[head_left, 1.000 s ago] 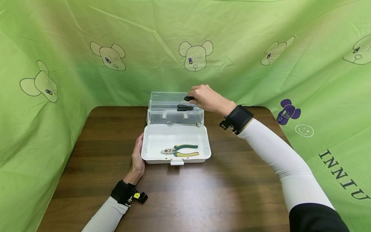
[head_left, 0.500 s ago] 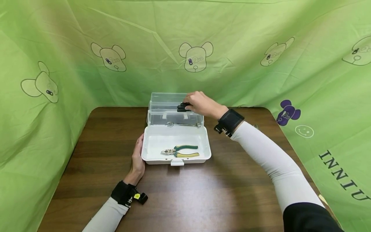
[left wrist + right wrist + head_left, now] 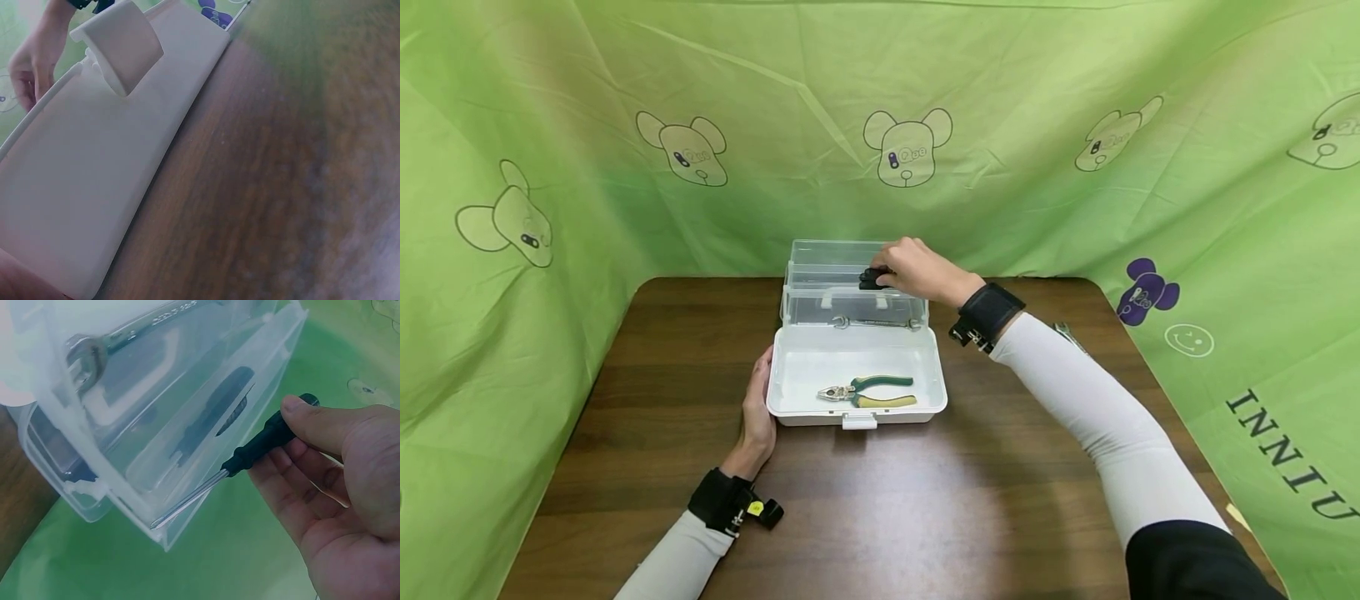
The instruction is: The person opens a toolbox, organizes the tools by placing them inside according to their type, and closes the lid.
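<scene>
A white toolbox (image 3: 808, 358) stands unfolded on the table, with clear tiered trays (image 3: 805, 307) at its back. My left hand (image 3: 757, 421) rests against its left side. Over the rear tray, my right hand (image 3: 921, 271) pinches a screwdriver (image 3: 265, 445) by its black handle; its metal tip is at the tray's corner in the right wrist view. Dark handles (image 3: 215, 412) show through the clear plastic beside it. In the front tray lies a double-ended wrench (image 3: 880, 322). Pliers (image 3: 883, 402) with green and yellow grips lie in the white base.
A front latch (image 3: 859, 422) sticks out from the box. On the table (image 3: 670, 367), a metal tool (image 3: 1066, 332) lies partly behind the right sleeve. A small pale yellow thing (image 3: 1237, 516) is at the right edge. Green cloth (image 3: 775, 200) hangs behind.
My right hand has come down and slightly left with the screwdriver, into the rear tray area, then almost stopped. The metal tool at right has come out from behind the sleeve. The left hand stays put.
</scene>
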Available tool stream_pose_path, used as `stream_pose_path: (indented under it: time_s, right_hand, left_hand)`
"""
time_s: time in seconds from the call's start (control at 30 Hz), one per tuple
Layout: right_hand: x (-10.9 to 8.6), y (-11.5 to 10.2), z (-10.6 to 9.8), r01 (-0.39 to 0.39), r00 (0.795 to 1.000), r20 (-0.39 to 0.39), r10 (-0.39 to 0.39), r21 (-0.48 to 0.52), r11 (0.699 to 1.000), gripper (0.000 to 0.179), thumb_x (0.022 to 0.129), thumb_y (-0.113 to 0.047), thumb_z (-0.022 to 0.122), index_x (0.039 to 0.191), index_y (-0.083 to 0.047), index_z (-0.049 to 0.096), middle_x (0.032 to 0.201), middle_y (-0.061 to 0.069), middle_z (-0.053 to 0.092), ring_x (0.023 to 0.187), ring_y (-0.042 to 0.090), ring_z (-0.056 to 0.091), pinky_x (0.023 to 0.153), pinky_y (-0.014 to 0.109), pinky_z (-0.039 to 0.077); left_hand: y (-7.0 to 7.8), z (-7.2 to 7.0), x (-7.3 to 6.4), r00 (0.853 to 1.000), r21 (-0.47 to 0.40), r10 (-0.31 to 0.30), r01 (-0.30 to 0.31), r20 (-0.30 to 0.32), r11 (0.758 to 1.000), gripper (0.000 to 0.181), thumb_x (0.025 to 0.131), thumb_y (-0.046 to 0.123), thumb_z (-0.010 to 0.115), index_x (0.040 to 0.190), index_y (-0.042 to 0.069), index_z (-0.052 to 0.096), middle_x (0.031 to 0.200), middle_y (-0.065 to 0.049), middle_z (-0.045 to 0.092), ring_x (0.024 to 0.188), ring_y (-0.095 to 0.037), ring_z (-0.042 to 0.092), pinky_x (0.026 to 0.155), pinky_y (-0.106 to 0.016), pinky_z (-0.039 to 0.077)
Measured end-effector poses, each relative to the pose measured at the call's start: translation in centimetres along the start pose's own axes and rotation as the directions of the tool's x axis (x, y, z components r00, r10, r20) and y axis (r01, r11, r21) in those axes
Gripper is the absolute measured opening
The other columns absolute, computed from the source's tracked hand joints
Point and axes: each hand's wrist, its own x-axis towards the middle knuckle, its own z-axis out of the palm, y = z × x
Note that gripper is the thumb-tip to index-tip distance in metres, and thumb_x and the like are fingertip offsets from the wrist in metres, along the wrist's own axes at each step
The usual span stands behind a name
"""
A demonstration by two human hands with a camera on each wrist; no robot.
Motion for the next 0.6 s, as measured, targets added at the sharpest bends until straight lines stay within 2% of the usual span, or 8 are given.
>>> stream_pose_path:
  time_s: [0.23, 0.43, 0.6]
  right_hand:
    - [0.66, -0.53, 0.24, -0.004, 1.000, 0.019, 0.003, 0.003, 1.000, 0.007, 0.099, -0.008, 0.076, 0.101, -0.002, 0.078, 0.100, 0.013, 0.075, 0.091, 0.028, 0.072, 0.083, 0.044, 0.060]
    - [0.93, -0.82, 0.64, -0.009, 0.999, 0.046, 0.009, 0.019, 1.000, 0.006, 0.099, -0.007, 0.076, 0.094, -0.004, 0.077, 0.096, 0.011, 0.073, 0.087, 0.026, 0.069, 0.078, 0.042, 0.056]
    - [0.88, -0.80, 0.87, -0.004, 0.998, 0.061, 0.002, 0.028, 1.000, 0.008, 0.099, -0.006, 0.075, 0.092, -0.003, 0.076, 0.093, 0.011, 0.072, 0.086, 0.025, 0.068, 0.079, 0.041, 0.056]
  left_hand:
    - [-0.02, -0.04, -0.03, 1.000, 0.001, -0.003, 0.003, -0.004, 1.000, 0.064, 0.115, 0.036, 0.025, 0.166, -0.002, 0.023, 0.173, -0.018, 0.023, 0.160, -0.027, 0.019, 0.131, -0.046, 0.013]
    - [-0.07, -0.03, 0.00, 1.000, 0.002, -0.002, 0.002, -0.005, 1.000, 0.065, 0.115, 0.037, 0.026, 0.166, -0.003, 0.023, 0.173, -0.018, 0.024, 0.160, -0.027, 0.019, 0.131, -0.046, 0.013]
    - [-0.13, -0.06, 0.02, 1.000, 0.001, 0.000, 0.000, -0.003, 1.000, 0.065, 0.115, 0.037, 0.025, 0.166, -0.003, 0.023, 0.173, -0.018, 0.023, 0.160, -0.027, 0.019, 0.131, -0.046, 0.012]
